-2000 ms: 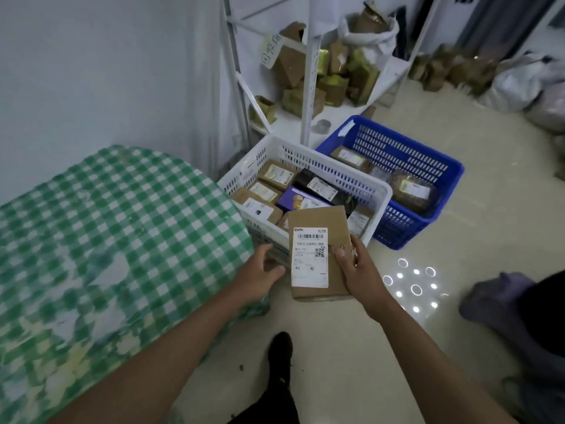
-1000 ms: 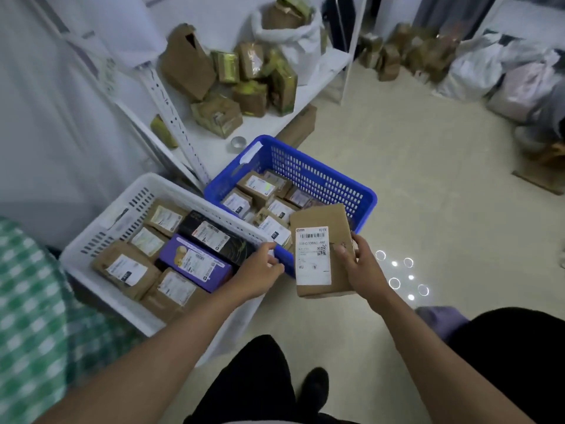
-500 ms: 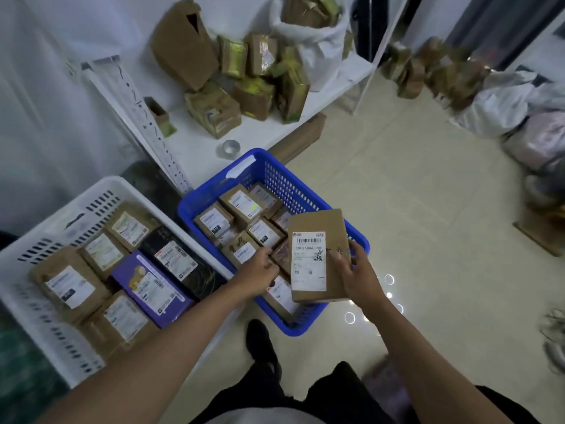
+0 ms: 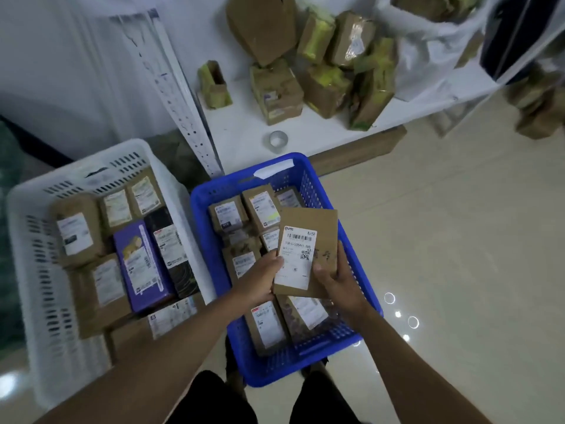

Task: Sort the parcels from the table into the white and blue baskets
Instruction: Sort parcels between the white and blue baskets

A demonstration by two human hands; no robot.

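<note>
Head view: a labelled brown parcel (image 4: 307, 250) is held over the blue basket (image 4: 204, 209), pinched at its near edge by the left hand (image 4: 260, 278) and right hand (image 4: 336, 278); it is best lowered flat, label up; the white basket (image 4: 29, 194) lies left.

A flat brown cardboard parcel (image 4: 307, 250) with a white barcode label is up over the blue basket (image 4: 204, 203), tilted, label facing up. Labelled brown parcels fill the blue basket; the white basket (image 4: 27, 215) beside it holds brown, purple and black ones.
</note>
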